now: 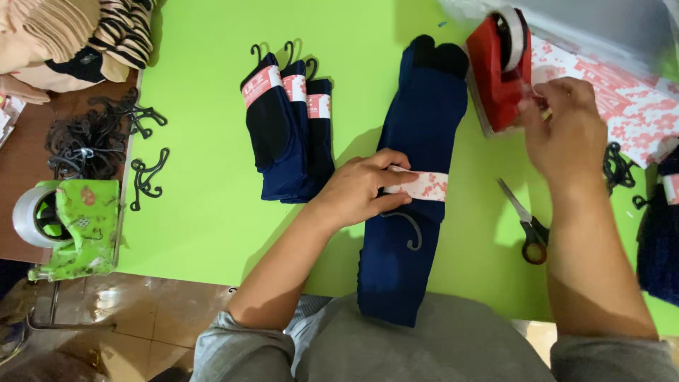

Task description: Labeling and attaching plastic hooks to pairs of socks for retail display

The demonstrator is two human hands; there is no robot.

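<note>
Sock banding at the green desk (212, 212)
Left hand (357, 189) fingers pin paper band (424, 185) on navy socks (410, 177); right hand (566, 127), two o'clock, pinches tape at red dispenser (495, 71). Risk: band slips if pressure eases.

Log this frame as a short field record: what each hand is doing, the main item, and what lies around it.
Left hand: presses a paper band around the navy socks
Right hand: at the red tape dispenser, fingers pinched at its front
Surface: green table
Finished: banded sock pairs with hooks
Nearby: scissors, green tape dispenser, loose black hooks
</note>
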